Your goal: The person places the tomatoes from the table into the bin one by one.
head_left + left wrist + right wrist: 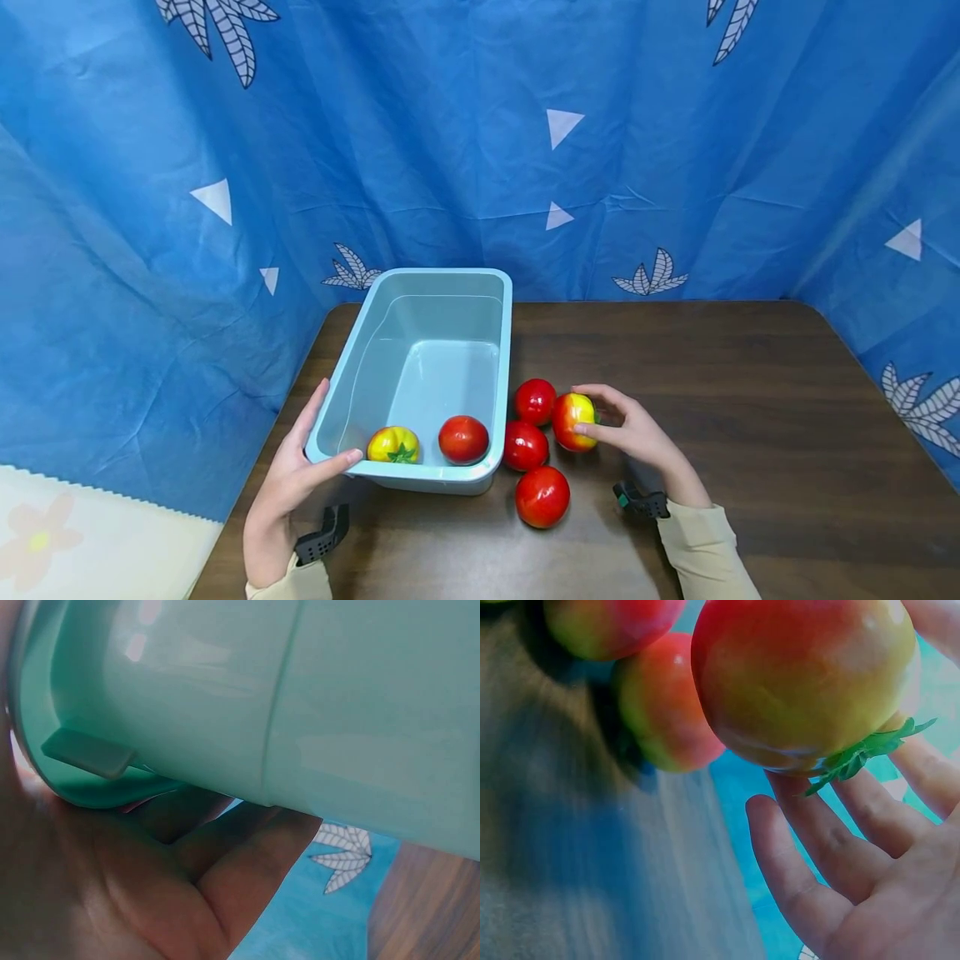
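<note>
My left hand [288, 475] grips the near left corner of a light blue plastic bin [431, 471], thumb over the rim and fingers along the outer wall [300, 712]. Inside the bin, at its near end, lie a yellow tomato [386, 442] with a green leafy top and a red tomato [462, 440]. Right of the bin, my right hand [630, 429] holds a red-and-yellow tomato [576, 421] between thumb and fingers. Its green leafy top [866, 754] faces the palm in the right wrist view.
Three red tomatoes [535, 402], [525, 446], [542, 497] sit in a loose row on the dark wooden table [750, 417] beside the bin's right wall. A blue patterned curtain [465, 150] hangs behind the table and at both sides. Pale flowered cloth [90, 533] shows at the lower left.
</note>
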